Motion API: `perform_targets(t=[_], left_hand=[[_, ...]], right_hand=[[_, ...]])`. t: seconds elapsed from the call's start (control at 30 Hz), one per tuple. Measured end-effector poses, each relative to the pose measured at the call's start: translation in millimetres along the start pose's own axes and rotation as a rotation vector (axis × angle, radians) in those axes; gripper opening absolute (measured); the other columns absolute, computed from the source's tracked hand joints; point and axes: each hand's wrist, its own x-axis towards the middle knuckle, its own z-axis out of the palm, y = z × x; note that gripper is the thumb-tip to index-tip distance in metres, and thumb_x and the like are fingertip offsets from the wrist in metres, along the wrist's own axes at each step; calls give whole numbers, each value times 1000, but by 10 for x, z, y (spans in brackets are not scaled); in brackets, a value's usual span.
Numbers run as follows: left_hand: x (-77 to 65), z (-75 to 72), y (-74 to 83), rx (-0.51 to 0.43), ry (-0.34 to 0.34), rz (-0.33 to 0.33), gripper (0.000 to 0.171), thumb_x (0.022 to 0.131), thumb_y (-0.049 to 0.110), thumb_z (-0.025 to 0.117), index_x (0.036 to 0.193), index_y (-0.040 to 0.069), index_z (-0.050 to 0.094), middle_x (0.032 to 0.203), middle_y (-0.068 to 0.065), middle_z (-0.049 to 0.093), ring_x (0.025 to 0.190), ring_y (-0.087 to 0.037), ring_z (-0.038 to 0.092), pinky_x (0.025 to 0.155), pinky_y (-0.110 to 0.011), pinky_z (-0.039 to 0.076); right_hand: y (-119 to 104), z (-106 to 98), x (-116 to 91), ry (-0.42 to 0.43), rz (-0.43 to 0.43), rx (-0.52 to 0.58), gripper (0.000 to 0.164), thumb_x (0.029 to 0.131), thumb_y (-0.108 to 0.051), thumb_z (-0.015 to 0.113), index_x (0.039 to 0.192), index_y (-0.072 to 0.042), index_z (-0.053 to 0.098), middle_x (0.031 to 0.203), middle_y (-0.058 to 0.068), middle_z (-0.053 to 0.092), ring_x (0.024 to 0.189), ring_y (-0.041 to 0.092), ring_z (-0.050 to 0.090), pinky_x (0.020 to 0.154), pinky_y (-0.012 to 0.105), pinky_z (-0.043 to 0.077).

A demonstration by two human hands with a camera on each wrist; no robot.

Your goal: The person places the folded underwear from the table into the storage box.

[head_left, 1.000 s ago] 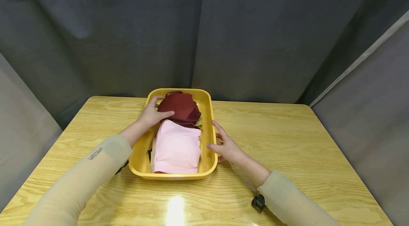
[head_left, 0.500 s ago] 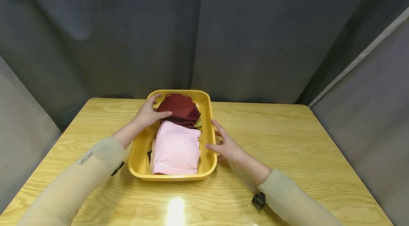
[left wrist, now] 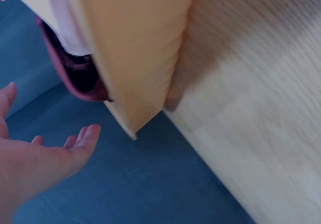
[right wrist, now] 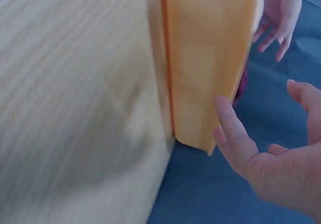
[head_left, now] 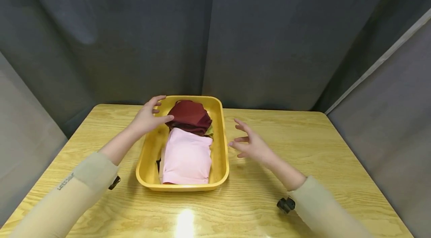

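Note:
A yellow plastic tray (head_left: 220, 163) stands on the table with folded cloth items inside. At its near end lies a pink folded garment (head_left: 187, 157); behind it sits a dark red folded garment (head_left: 189, 113). My left hand (head_left: 146, 118) hovers over the tray's far left rim, fingers spread and holding nothing; its thumb tip overlaps the dark red garment in the head view. Off the tray's right side, my right hand (head_left: 254, 146) hangs apart from the rim with fingers loosely bent around nothing. Both wrist views show the tray's outer wall (left wrist: 133, 43) and bare fingers (right wrist: 233, 126).
The wooden table (head_left: 296, 140) extends to the left, right and front of the tray. Dark grey curtains (head_left: 269, 43) hang close behind its far edge and along both sides. Small black devices, one of them a wrist camera (head_left: 286, 205), sit under the sleeves.
Both hands have drawn away from the tray: the left slid outward to the left, the right let go of the right rim and moved right. The tray and garments stay put.

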Motion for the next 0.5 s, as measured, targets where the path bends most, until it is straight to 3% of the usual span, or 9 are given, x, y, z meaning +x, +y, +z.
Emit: perform_targets(t=[0.23,0.4,0.5], left_hand=[[-307,-146,138,77,59,76,74,85,32,69,147,16,31,140,-19,37,126,-41,40,99,-56,39],[-551,-242,161,121,145,151,71,86,34,68,146,17,33,141,-16,39,126,-38,40,99,-57,37],[-681,-279,153,157,203,189,68,86,32,68,145,17,36,142,-13,40,127,-37,39,100,-57,35]], right_hand=[[-77,-302,-211,85,-77,-146,79,86,-27,70,150,-27,24,154,10,24,127,38,44,71,38,57],[-125,-509,-413,195,-171,-365,75,87,-30,67,150,-20,27,152,12,30,123,34,50,76,41,55],[-152,-618,-539,261,-212,-439,73,88,-28,67,149,-20,28,151,10,31,122,33,51,77,44,54]])
